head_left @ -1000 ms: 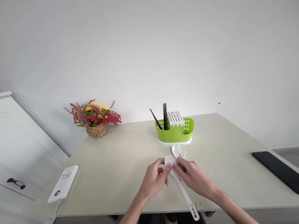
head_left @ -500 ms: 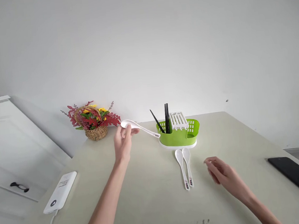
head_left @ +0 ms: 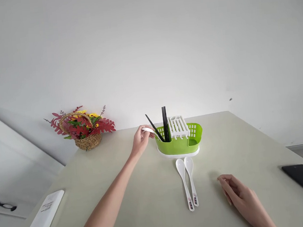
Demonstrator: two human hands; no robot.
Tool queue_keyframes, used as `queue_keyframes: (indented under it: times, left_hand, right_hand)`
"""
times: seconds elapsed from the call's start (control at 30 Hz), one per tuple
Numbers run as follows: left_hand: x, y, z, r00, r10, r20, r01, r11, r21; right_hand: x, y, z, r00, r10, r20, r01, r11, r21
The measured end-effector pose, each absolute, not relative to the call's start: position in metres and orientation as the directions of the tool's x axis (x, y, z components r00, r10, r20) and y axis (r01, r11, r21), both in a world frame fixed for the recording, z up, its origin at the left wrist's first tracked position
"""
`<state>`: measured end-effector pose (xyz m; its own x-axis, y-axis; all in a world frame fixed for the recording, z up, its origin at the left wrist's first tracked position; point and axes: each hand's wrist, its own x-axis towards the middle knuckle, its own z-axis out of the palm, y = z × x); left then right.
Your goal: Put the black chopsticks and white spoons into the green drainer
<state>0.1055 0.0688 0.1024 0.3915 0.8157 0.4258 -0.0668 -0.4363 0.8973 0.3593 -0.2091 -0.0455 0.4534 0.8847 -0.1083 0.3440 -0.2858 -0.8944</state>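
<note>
White spoon (head_left: 148, 129) slants handle-first into the green caddy (head_left: 176, 147), left hand (head_left: 140, 140) clasping its bowl (right hand (head_left: 238, 195) loosely curled).

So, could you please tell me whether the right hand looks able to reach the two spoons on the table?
Probably yes: the right hand appears free, and nothing shows between it and the two spoons.

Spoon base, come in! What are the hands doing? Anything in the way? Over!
Left hand gripping white spoon, handle angled down at green basket. Right hand loosely curled, looks empty. Black chopsticks crowd that end.
</note>
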Motion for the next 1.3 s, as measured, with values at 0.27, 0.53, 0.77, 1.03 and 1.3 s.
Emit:
queue_keyframes:
  times: [0.27,0.53,0.77,1.03,1.3]
  left_hand:
    - [0.101,0.086,0.09,0.533,0.771,0.349,0.059,-0.445,0.894]
    - [0.097,0.094,0.087,0.596,0.75,0.289,0.138,-0.45,0.882]
    - [0.065,0.093,0.078,0.248,0.89,0.383,0.171,-0.429,0.887]
    - [0.023,0.031,0.021,0.091,0.967,0.239,0.273,-0.255,0.928]
    - [0.001,-0.065,-0.003,0.187,0.963,0.196,0.331,-0.249,0.91]
  right_hand:
    - [0.359,-0.208,-0.047,0.483,0.868,-0.114,0.345,-0.308,-0.887]
    - [0.358,-0.208,-0.046,0.497,0.859,-0.119,0.37,-0.334,-0.867]
    - [0.356,-0.208,-0.041,0.472,0.879,-0.061,0.431,-0.291,-0.854]
    - [0.333,-0.179,-0.02,0.416,0.904,-0.102,0.656,-0.376,-0.655]
    - [0.295,-0.146,-0.001,0.376,0.919,-0.117,0.785,-0.383,-0.487]
